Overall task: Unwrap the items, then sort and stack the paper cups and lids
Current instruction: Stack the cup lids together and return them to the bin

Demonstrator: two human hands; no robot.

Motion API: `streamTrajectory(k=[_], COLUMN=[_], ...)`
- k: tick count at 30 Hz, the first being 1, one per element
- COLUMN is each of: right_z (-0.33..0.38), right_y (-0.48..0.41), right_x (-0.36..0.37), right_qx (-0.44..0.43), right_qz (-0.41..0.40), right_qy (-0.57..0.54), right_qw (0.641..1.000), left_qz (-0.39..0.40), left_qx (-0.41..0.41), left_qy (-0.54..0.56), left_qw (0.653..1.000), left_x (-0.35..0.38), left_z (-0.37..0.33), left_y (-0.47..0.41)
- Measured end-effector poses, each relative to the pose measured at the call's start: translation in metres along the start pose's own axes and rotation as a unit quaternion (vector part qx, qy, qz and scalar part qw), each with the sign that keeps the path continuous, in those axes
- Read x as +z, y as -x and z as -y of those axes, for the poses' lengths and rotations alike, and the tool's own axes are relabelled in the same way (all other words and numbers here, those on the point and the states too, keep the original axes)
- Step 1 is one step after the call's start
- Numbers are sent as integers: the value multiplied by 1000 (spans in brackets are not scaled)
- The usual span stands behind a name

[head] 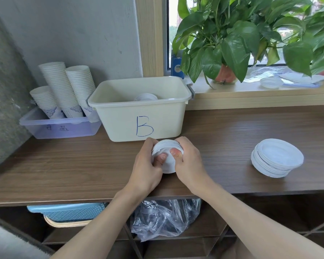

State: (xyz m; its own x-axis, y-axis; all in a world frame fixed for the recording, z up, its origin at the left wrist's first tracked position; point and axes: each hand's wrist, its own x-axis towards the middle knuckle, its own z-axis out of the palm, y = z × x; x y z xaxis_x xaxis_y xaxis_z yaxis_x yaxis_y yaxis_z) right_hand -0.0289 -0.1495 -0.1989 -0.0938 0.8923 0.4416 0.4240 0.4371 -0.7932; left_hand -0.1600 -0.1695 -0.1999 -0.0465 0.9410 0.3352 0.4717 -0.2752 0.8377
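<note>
One lid stack, left hand and right hand fingers gripping it, seemingly tipped toward viewer

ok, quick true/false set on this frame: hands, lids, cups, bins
1. The left hand and right hand both grip one held lid stack in front of the bin marked B. True.
2. The cup stacks stand in the bin marked B. False: they stand in the clear tub to its left.
3. A second lid stack lies on the table to the person's right, with no hand on it. True.
4. The bin marked B holds nothing. False: a few lids lie inside.
5. The plant sits on the table. False: it is on the windowsill.
</note>
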Motion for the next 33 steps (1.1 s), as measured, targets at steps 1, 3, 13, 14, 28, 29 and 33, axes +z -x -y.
streamTrajectory(k=[1,3,13,14,28,29,33], right_z=[1,1,-3,-4,-4,-4,-2], right_y=[0,0,-2,-2,-2,-3,-2], right_x=[-1,-1,4,4,4,4,4], right_qx=[-3,-10,6,7,23,25,27], right_qz=[-5,-15,51,51,47,47,38], right_qy=[-1,6,-18,-19,-33,-29,-22], right_qw=[1000,1000,999,999,998,998,999], left_qz=[14,29,-77,-76,-57,-54,-49], left_qx=[6,30,-44,-46,-37,-37,-27], left_qy=[8,8,71,71,50,47,28], left_qw=[1000,999,993,994,996,997,998], left_x=[0,0,-5,-5,-2,-2,0], left_z=[-1,-3,-1,0,2,3,3], left_y=[1,2,-2,-3,-3,-2,-1])
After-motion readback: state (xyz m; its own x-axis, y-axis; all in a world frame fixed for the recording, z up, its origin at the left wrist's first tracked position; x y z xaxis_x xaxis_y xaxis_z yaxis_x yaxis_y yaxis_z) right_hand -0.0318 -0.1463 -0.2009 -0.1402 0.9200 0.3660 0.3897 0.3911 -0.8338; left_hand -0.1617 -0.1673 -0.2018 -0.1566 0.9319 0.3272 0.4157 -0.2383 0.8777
